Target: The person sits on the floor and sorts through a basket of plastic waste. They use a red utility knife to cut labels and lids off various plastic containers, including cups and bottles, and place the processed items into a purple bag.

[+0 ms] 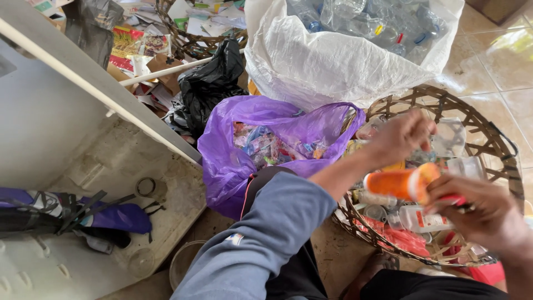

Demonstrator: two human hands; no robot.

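Two hands work above one woven basket full of plastic scraps. The left hand, on a bent arm in a grey-blue sleeve, hangs over the basket's middle with fingers curled together, blurred, so I cannot tell what they pinch. The right hand closes around the end of one orange bottle, which lies sideways in the air over the basket's near side. Beside the basket sit one purple bag of wrappers, one black bag and one white sack of clear bottles.
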